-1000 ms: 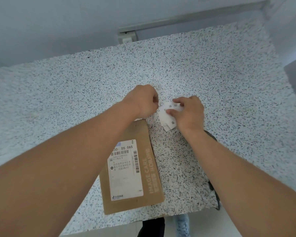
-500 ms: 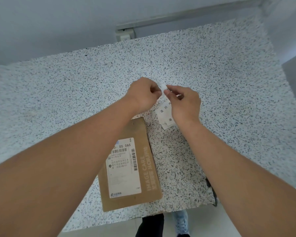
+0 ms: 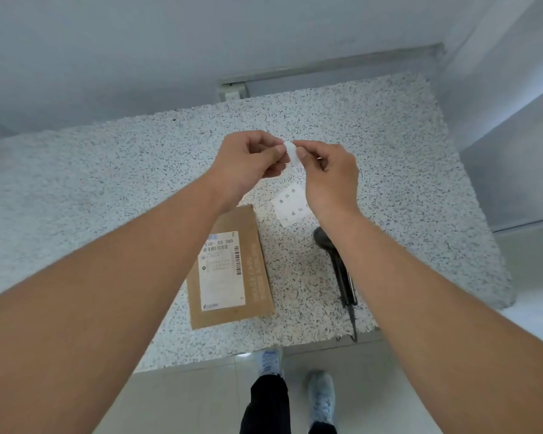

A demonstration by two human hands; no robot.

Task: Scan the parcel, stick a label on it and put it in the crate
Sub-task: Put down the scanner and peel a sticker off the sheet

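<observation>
A flat brown cardboard parcel (image 3: 232,270) with a white shipping label and barcode lies on the speckled table (image 3: 107,189), near its front edge. My left hand (image 3: 248,164) and my right hand (image 3: 329,173) are raised above the table beyond the parcel. Both pinch one small white label (image 3: 291,151) between thumb and fingers. A strip of white printed labels (image 3: 290,203) rests on the table under my right wrist. A black handheld scanner (image 3: 339,267) lies to the right of the parcel, partly hidden by my right forearm. No crate is in view.
A wall socket (image 3: 232,93) and a metal rail sit at the table's far edge against the wall. A white wall corner stands at the right. Below the table's front edge are floor tiles, dark trouser legs and light blue shoes (image 3: 322,396).
Both hands have lifted off the label strip, holding one small label between them. The strip stays on the table. The view has pulled back, so the scanner and floor show more.
</observation>
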